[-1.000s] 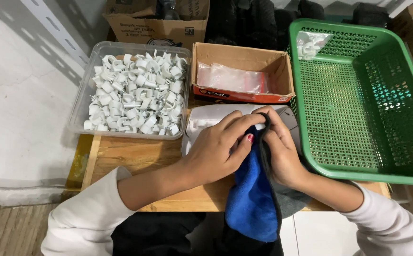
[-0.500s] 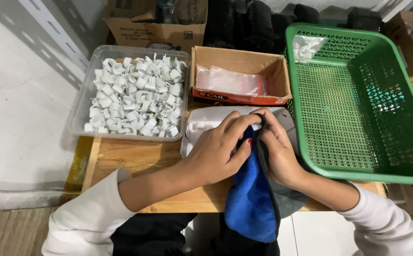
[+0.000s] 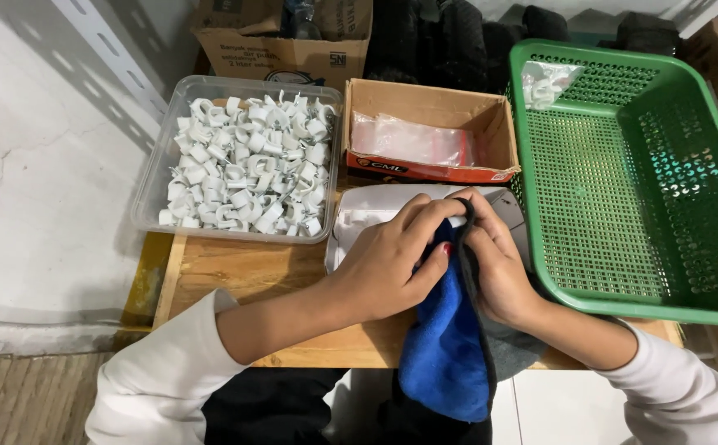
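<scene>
A clear tub is heaped with white cable clips. On the wooden desk, left hand and right hand each grip a blue-and-grey cloth over a white device. The green basket holds one filled bag.

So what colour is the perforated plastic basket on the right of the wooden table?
Green: the perforated plastic basket shows best in the head view, its only view.

Bright, even light from above; soft shadows under the hands. Sharp focus, no glare. Slight wide-angle bend at edges.
</scene>
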